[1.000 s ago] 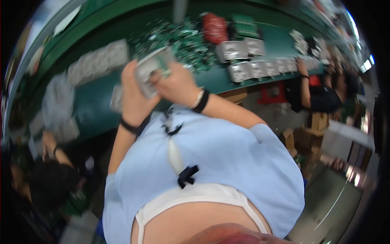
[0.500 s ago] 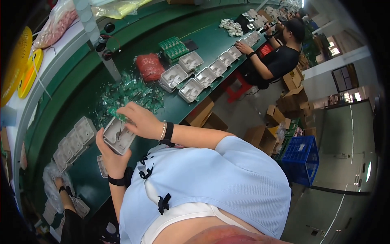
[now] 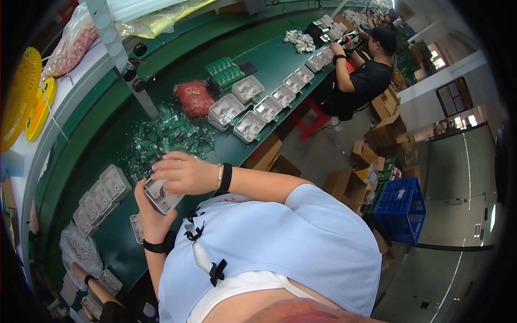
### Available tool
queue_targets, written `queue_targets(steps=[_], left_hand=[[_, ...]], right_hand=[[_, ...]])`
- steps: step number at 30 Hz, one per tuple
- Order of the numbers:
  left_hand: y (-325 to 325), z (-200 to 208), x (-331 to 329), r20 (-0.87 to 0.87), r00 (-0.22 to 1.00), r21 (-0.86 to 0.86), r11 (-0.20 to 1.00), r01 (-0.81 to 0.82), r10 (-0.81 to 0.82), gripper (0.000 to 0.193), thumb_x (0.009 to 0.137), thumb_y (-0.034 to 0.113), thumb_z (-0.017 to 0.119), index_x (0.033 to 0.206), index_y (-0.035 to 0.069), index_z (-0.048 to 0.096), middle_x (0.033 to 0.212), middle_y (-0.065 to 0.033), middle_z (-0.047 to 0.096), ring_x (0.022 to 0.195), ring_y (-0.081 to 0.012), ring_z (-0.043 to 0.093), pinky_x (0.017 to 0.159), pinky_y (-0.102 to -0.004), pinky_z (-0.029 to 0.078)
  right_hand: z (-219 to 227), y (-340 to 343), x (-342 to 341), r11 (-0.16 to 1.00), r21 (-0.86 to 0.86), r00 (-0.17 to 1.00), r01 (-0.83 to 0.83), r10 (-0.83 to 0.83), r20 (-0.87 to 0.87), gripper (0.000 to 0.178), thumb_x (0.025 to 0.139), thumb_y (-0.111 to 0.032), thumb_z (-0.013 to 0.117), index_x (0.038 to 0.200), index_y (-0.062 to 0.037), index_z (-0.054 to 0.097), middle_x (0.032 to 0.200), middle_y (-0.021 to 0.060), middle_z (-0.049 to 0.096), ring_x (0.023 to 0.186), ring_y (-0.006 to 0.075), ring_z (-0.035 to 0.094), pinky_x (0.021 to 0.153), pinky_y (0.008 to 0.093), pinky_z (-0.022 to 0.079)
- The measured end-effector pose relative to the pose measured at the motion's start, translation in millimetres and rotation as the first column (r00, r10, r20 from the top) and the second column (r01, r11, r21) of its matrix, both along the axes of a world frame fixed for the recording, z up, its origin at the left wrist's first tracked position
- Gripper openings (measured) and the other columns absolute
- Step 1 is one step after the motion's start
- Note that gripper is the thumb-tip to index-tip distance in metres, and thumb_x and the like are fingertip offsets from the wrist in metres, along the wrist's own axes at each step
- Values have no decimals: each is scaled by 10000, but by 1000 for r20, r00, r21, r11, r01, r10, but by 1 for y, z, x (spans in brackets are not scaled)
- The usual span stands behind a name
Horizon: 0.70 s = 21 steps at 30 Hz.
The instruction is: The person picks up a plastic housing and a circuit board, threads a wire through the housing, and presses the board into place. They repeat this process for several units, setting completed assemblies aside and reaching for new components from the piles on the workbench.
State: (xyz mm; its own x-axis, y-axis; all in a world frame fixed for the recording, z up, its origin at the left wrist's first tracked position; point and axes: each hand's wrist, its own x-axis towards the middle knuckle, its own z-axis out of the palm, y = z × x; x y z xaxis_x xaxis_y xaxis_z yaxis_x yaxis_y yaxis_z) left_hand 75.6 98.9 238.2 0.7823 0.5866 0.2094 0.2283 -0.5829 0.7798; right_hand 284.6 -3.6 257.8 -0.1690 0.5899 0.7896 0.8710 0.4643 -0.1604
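A grey plastic housing point(image 3: 168, 202), shaped like a shallow open box, is tilted in my left hand point(image 3: 155, 223), whose thumb and fingers clasp its sides. Over the housing's open side reaches my right hand point(image 3: 189, 175). Its fingers curl down toward the inside, and whatever lies under the fingertips is hidden. Just beyond both hands spreads a heap of small green circuit boards point(image 3: 175, 134) on the green bench. Another grey housing point(image 3: 137, 228) lies beside my left wrist, partly covered by it.
A red bag point(image 3: 195, 98), stacked green board panels point(image 3: 223, 72) and a row of grey housings point(image 3: 267, 109) stand along the bench. More housings point(image 3: 102, 196) and a clear bag point(image 3: 81, 250) lie left, by another person's hand point(image 3: 79, 271). A metal post point(image 3: 142, 102) rises behind the heap.
My right hand has moved over the housing; the green circuit board it held is now out of sight. At lower left, the other person's hand has drawn back from the clear bag.
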Motion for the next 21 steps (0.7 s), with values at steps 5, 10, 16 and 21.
queue_targets(steps=[5, 10, 16, 21], left_hand=[[1, -1, -2, -32, 998, -47, 997, -60, 58, 981, 655, 45, 781, 1525, 45, 328, 1435, -215, 447, 1286, -403, 534, 1073, -437, 453], [-4, 2, 3, -14, 984, -10, 984, -176, 175, 981, 667, 61, 804, 1524, 43, 328, 1433, -227, 444, 1288, -404, 531, 1069, -432, 456], [-8, 3, 8, 41, 992, -7, 993, -115, 115, 978, 685, 91, 823, 1529, 54, 329, 1423, -220, 469, 1283, -376, 541, 1080, -438, 448], [-7, -1, 8, 13, 995, -60, 994, -93, 94, 1020, 673, 143, 879, 1527, 40, 331, 1431, -231, 484, 1276, -384, 562, 1066, -444, 465]], right_hand=[[-6, -3, -14, 969, -241, 987, -49, 84, 137, 85, 831, -167, 671, 861, -102, 624, 922, 43, 630, 949, 235, 657, 888, 445, 525], [-16, -6, -17, 906, -418, 993, -65, 101, 64, 53, 848, -154, 634, 852, -105, 614, 870, 42, 616, 890, 241, 659, 750, 392, 548], [-25, -14, -20, 889, -452, 997, -75, 63, -43, 88, 872, -183, 648, 859, -100, 621, 870, 49, 614, 892, 245, 658, 710, 394, 548], [-26, -18, -21, 890, -448, 986, -81, 7, -166, 144, 886, -235, 694, 888, -100, 641, 901, 58, 610, 897, 256, 655, 725, 399, 549]])
